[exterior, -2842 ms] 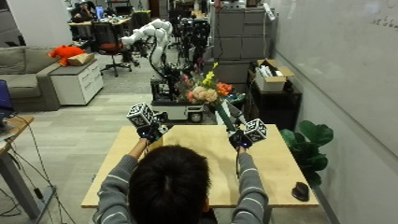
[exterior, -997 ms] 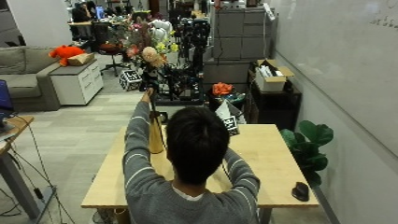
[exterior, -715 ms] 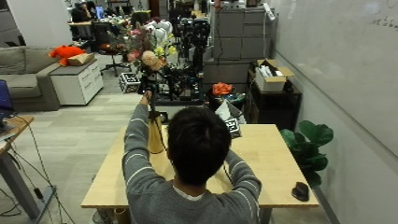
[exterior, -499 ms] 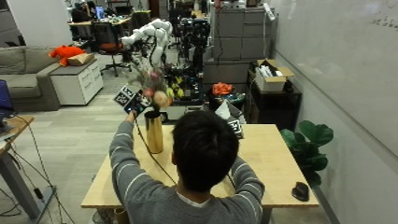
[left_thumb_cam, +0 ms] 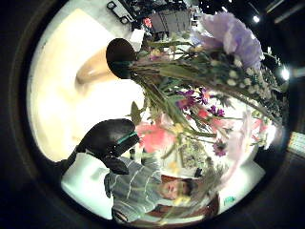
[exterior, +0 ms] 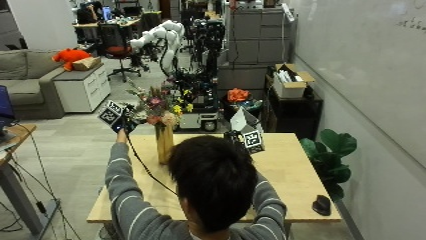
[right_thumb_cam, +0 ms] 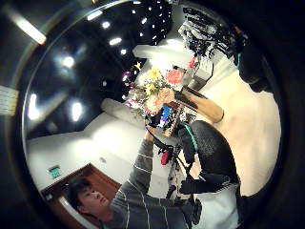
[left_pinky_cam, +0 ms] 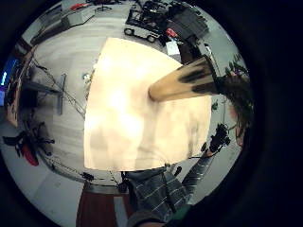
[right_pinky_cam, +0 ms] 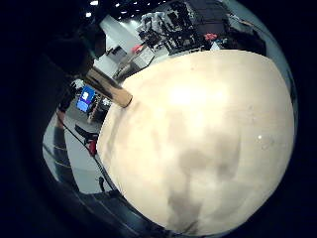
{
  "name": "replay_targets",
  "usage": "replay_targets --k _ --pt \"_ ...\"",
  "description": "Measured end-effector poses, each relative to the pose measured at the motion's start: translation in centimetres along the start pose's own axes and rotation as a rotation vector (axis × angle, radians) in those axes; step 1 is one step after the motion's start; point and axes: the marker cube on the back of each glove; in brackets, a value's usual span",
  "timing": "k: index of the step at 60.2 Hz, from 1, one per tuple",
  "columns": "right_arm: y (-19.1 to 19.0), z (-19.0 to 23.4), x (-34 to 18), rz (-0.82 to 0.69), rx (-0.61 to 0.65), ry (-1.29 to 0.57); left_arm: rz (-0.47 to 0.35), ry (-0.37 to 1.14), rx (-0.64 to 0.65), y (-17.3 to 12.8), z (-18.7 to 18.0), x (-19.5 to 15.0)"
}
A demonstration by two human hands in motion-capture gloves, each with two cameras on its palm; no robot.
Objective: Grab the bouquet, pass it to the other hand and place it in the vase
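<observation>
Bouquet [exterior: 160, 104] stems sit in the vase [exterior: 164, 145] near the tabletop's [exterior: 293, 175] far left corner; my left hand [exterior: 122, 122] hangs beside the blooms, its fingers hidden. Right hand [exterior: 234, 137] fingers: I can't tell.

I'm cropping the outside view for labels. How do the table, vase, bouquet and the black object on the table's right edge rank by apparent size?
1. table
2. bouquet and vase: look alike, unranked
3. black object, smallest

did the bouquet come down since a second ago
Yes. In the outside view the bouquet has dropped from well above the vase to sitting at its mouth.
</observation>
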Motion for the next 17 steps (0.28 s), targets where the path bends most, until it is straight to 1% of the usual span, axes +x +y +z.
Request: replay_targets --k 1,3,5,7,8,11,13,14,15,17 --pt "0.1 0.0 -0.1 -0.005 0.000 -0.007 -0.010 -0.003 0.013 0.9 -0.4 0.0" --pt "0.0 -0.1 0.0 -0.046 0.008 0.001 0.032 0.026 -0.003 3.0 -1.1 0.2" --pt "-0.1 -0.2 0.0 -0.128 0.023 0.028 0.062 0.057 -0.020 5.3 -1.7 0.4" --pt "-0.1 -0.2 0.0 -0.196 0.030 0.042 0.086 0.072 -0.003 6.5 -2.1 0.3" --pt "0.1 -0.2 0.0 -0.200 0.030 0.046 0.101 0.082 0.002 6.8 -2.2 0.2" --pt "0.8 0.0 0.4 -0.122 0.020 0.057 0.091 0.106 -0.007 7.2 -2.0 -0.4" --pt "1.2 0.2 0.4 -0.085 0.010 0.044 0.120 0.133 -0.025 7.3 -1.7 -0.6" --pt "1.4 0.2 0.5 -0.074 0.006 0.038 0.127 0.135 -0.022 6.8 -1.5 -0.9" --pt "1.4 0.3 0.6 -0.062 0.006 0.041 0.100 0.119 0.000 5.9 -1.3 -1.4" --pt "1.5 0.3 0.8 -0.040 0.010 0.057 0.007 0.066 0.059 4.4 -1.0 -2.6"
